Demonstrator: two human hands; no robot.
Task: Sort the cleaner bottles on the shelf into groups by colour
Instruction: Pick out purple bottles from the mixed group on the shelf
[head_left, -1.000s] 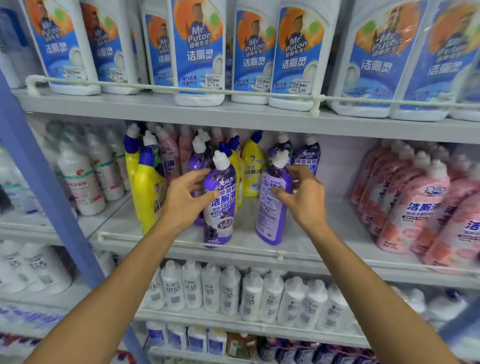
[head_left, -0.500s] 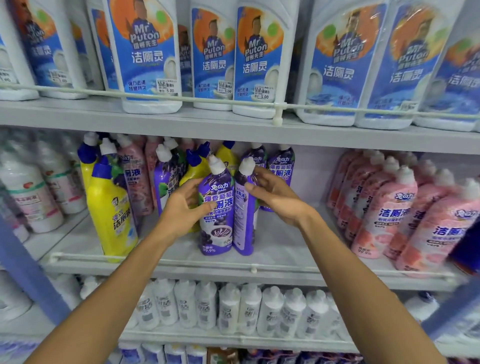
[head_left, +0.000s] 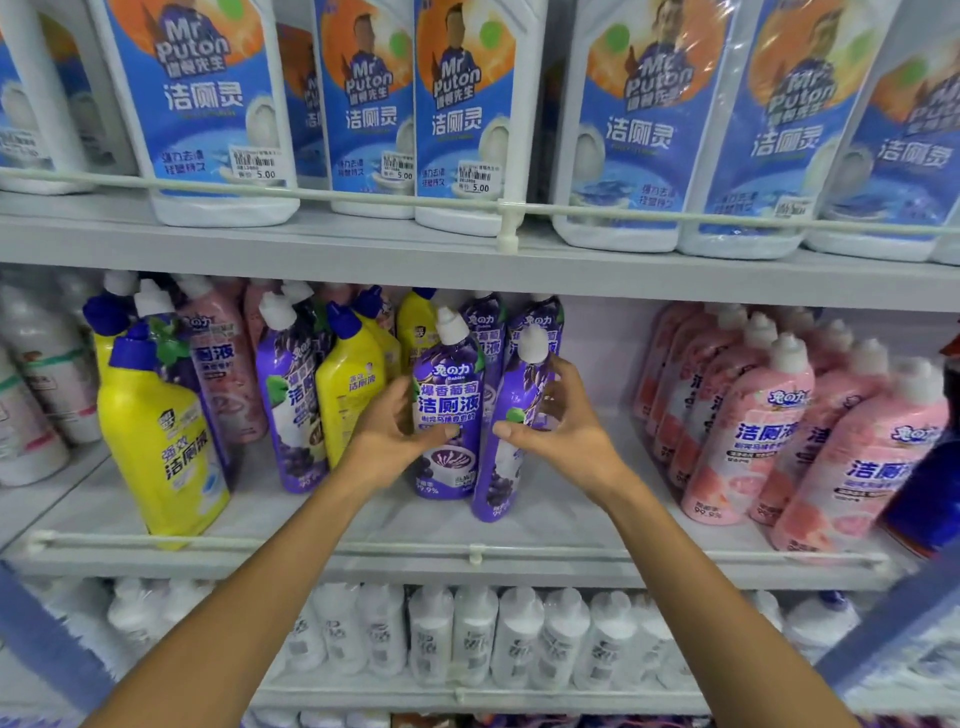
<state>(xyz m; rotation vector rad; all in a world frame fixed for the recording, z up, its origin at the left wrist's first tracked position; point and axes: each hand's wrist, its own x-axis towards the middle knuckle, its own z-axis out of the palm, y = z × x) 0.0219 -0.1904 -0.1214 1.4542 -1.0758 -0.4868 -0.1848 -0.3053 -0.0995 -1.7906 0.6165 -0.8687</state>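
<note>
two purple bottles (head_left: 451, 415) upright, side by side; yellow bottles (head_left: 161, 447) left

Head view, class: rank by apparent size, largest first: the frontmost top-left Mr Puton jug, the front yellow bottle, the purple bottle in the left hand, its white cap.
1. Mr Puton jug
2. front yellow bottle, though it stands nearer the camera
3. purple bottle in the left hand
4. white cap

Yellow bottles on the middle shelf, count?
5: front-left yellow bottle, second yellow bottle behind it, three yellow bottles mid-shelf; more may be hidden at the back.
</note>
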